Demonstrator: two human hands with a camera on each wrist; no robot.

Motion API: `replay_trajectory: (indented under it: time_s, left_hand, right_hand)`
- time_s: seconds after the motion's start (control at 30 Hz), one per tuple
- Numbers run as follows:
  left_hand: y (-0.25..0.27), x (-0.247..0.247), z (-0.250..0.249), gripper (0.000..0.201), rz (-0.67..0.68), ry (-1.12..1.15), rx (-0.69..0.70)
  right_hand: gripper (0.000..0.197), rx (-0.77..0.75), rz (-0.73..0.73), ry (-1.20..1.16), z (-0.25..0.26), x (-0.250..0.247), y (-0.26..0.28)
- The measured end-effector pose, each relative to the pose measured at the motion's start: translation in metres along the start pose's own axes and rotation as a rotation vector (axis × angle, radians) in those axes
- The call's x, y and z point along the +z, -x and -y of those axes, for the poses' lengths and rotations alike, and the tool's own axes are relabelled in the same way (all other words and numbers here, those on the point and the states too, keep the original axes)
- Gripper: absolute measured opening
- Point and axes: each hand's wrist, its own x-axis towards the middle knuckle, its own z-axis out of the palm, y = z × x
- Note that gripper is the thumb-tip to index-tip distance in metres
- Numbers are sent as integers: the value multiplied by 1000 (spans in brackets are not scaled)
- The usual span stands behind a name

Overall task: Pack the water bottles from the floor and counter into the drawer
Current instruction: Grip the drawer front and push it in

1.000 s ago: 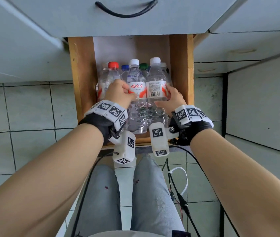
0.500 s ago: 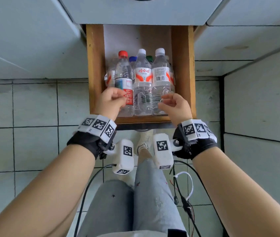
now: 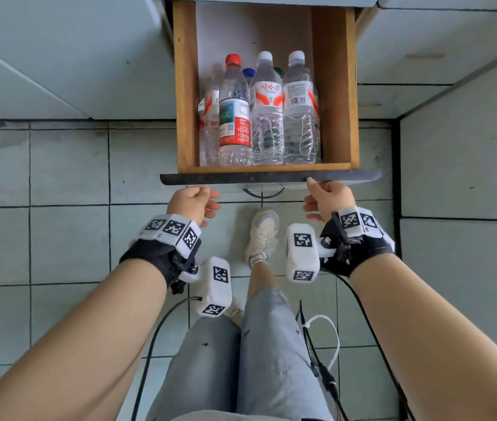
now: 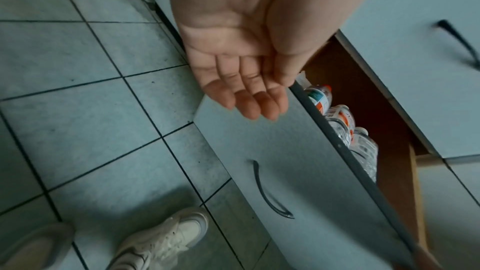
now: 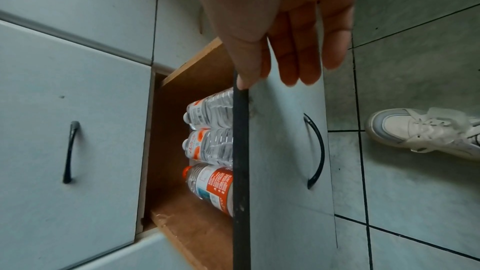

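Above tiled floor, bottles (image 3: 267, 117) fill the drawer (image 3: 268, 177); left hand (image 3: 192, 203), right hand (image 3: 327, 199) hover slack-fingered at its front.

Bare brown wood lines the drawer (image 3: 185, 86), matt and a little rough at its side edges, and the drawer front (image 4: 298, 161) is smooth matt grey laminate with a dark glossy handle (image 5: 318, 151). Inside, the water bottles (image 3: 267, 117) gleam: clear ribbed plastic, glossy printed labels, smooth plastic caps. Below, the floor (image 3: 68, 238) shows pale, faintly speckled tile with dark grout.
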Motion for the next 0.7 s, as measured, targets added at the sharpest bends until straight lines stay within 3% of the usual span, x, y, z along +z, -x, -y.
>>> replay_trajectory:
  time_s: [0.17,0.37,0.5,0.7]
  left_hand:
    - [-13,3,1,31,-40,151,-48]
    - [-28,7,6,28,-159,172,77]
    - [-42,7,-13,32,-157,136,152]
    - [-79,2,-53,26,-114,167,50]
  right_hand:
    - [37,29,-2,2,0,3,-13]
    - [30,-78,-91,147,-4,4,-29]
    - [35,-114,-104,167,12,6,-48]
    - [35,-93,-100,182,53,10,-78]
